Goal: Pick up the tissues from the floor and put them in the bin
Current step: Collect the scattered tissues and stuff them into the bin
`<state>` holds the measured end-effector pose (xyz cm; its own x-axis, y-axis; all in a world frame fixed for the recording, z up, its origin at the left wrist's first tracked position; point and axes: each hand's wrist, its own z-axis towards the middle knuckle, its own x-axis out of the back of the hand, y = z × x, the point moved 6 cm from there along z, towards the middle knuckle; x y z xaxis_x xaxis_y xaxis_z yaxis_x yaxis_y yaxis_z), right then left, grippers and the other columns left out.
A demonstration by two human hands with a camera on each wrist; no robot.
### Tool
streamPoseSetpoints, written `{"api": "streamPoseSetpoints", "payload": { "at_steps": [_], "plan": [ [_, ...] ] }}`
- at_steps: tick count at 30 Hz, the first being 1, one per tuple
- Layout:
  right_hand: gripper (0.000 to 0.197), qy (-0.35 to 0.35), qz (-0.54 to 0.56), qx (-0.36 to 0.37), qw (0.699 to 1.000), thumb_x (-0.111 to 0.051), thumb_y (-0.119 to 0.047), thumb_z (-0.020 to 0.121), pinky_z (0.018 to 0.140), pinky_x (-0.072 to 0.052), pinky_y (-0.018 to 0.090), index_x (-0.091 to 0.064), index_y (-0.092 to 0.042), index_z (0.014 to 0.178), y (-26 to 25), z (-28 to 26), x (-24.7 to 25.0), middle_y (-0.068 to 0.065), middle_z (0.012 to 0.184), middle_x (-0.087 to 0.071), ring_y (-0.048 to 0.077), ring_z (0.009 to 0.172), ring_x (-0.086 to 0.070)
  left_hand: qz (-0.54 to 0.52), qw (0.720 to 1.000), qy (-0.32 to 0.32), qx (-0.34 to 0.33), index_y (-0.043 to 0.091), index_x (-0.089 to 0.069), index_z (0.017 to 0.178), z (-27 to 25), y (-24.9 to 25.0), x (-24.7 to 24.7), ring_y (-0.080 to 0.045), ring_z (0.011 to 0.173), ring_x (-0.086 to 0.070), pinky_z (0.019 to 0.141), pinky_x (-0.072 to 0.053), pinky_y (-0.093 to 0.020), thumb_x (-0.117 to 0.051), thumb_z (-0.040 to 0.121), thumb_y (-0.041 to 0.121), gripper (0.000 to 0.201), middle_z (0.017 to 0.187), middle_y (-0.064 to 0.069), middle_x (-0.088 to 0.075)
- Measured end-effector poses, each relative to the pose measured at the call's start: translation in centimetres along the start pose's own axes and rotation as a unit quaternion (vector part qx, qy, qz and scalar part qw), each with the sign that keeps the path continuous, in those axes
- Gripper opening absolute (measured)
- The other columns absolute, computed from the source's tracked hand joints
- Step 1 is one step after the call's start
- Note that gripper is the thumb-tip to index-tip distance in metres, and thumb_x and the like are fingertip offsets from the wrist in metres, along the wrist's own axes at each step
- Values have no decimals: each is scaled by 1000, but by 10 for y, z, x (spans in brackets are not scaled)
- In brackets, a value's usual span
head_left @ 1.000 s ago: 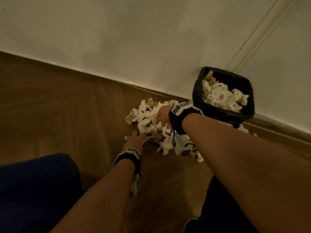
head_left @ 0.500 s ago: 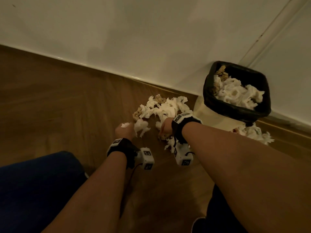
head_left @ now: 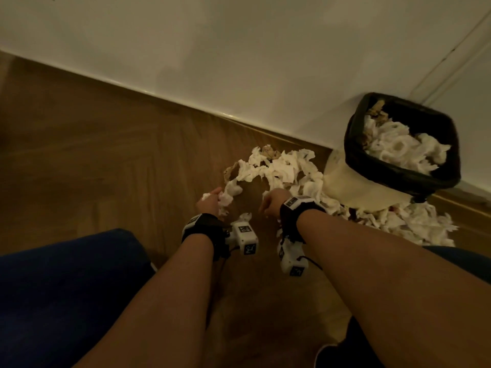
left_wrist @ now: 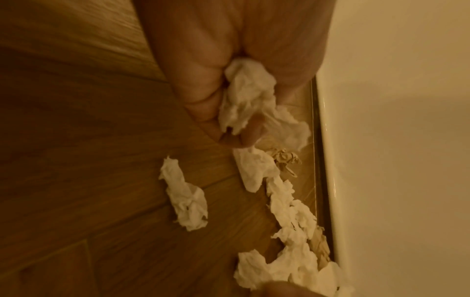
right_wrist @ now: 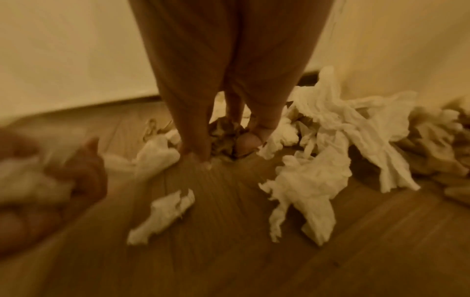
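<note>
The tissues (head_left: pixel 276 168) lie scattered on the floor (head_left: pixel 106 166) beside the bin (head_left: pixel 356 144) – the left hand (head_left: pixel 210 203), flat a second ago, now grips a white wad, the right hand (head_left: pixel 271 203) pinches a brownish scrap – so both can go binward.

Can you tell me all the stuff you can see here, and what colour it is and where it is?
white tissues: many, white, scattered on the floor between the hands and the bin
brown paper scraps: a few, brown, mixed into the tissue pile near the wall
bin: one, black liner over a cream body, against the wall at right, already holding white tissues
floor: one, brown wood
wall: one, white, behind the pile
left hand: one, grips a white tissue wad
right hand: one, pinches a brown scrap in the pile
</note>
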<state>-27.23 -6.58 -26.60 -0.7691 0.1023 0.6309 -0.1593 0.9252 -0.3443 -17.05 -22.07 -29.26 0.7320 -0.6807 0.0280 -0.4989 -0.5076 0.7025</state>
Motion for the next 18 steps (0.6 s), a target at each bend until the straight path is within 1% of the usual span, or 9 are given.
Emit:
{"api": "streamPoseSetpoints", "payload": {
  "at_steps": [2,3,5,7,9,11,13,15,18],
  "plan": [
    [16,44,77,9,996,-64,-8,85,90,-52,37,-63,-18,72,-1,-1,12,11,111,-66,27,105,-61,-42,998,-20,32,7,-59,118,-1,-3,-3,-15,70,-51,63,-43,-28,-45,93,27,35,96,-5,-57],
    [18,64,124,19,990,-65,-10,85,91,-52,40,-58,-19,71,-2,-5,17,12,112,-64,29,105,-60,-64,996,-19,52,10,-59,117,-2,-5,-5,-22,79,-55,65,-44,-30,-42,93,36,39,107,-8,-56],
    [3,84,168,8,982,-62,-18,88,93,-50,42,-60,-17,90,1,-10,23,12,124,-57,30,110,-57,-64,994,9,88,13,-51,128,-1,-9,-5,-34,103,-55,85,-49,-44,-42,87,60,63,122,-10,-53],
    [32,83,189,-10,978,-57,-25,92,96,-47,40,-54,-12,122,7,-16,27,11,138,-46,31,117,-52,-38,994,26,96,12,-43,136,-3,-10,-4,-37,115,-51,98,-44,-52,-42,82,70,79,131,-12,-50],
    [44,70,182,-18,981,-53,-29,95,95,-47,37,-48,-9,134,9,-20,32,12,138,-47,31,118,-52,2,995,21,94,12,-43,137,-3,-12,-5,-36,116,-52,100,-42,-50,-40,82,71,80,134,-14,-49],
    [41,75,177,-5,981,-51,-32,96,81,-49,30,-56,-6,127,10,-25,40,10,109,-62,27,98,-58,35,995,27,91,12,-47,134,-6,-14,-3,-36,112,-54,100,-43,-47,-40,82,71,79,131,-15,-52],
    [37,87,182,-6,979,-48,-36,96,68,-40,27,-65,-4,98,8,-35,50,2,74,-49,20,72,-50,50,995,25,88,11,-49,132,-9,-15,-3,-35,108,-56,98,-44,-45,-39,84,69,75,127,-14,-55],
    [41,97,205,-11,974,-42,-39,98,73,-38,33,-61,-4,85,6,-45,60,9,73,-45,20,70,-45,68,993,11,92,13,-52,130,-14,-16,-5,-33,100,-58,94,-46,-42,-33,88,66,69,125,-13,-57],
    [52,110,347,-32,931,-40,-41,98,99,-44,42,-54,2,125,9,-56,73,16,101,-53,26,92,-50,51,993,-28,104,24,-47,135,-25,-16,-12,-30,99,-57,89,-45,-41,-30,94,58,55,127,-10,-55]
  ]
}}
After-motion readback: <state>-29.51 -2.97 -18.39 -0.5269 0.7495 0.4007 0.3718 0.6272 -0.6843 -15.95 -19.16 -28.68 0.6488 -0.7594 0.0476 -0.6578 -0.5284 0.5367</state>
